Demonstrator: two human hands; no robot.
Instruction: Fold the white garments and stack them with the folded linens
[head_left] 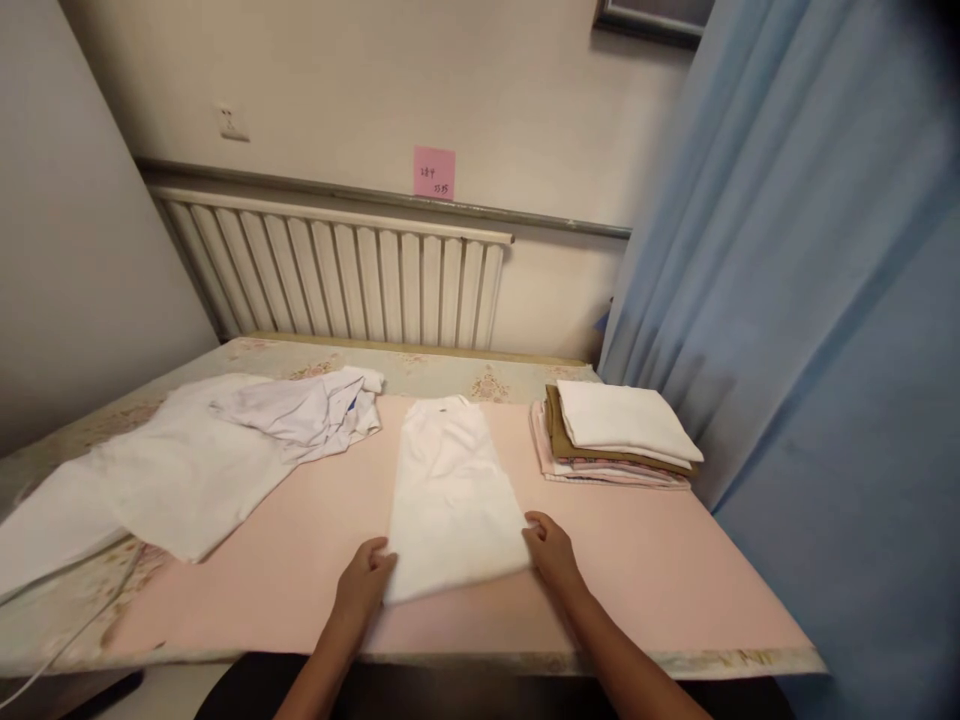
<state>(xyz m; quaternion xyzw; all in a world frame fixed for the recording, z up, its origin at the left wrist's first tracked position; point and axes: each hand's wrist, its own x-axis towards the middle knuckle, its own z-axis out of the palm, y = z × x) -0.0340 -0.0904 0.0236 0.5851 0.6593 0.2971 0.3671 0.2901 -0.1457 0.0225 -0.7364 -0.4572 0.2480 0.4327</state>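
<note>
A white shirt [454, 500] lies folded into a long narrow shape, its collar end away from me and its wider hem towards me. At the hem's left corner, my left hand [365, 575] has its fingers closed on the cloth. My right hand [551, 547] pinches the right edge close to the other hem corner. Small creases run across the upper part of the shirt, while the lower part looks fairly flat. Some fingertips are hidden behind or under the fabric.
Pink cloth [622, 560] covers the middle of a table with a flowered cover [487, 385]. Loose white clothes [202, 460] heap on the left, near a cord [82, 625]. Folded clothes [626, 425] are stacked at right, beside a blue curtain [825, 400]. A radiator [337, 275] stands behind.
</note>
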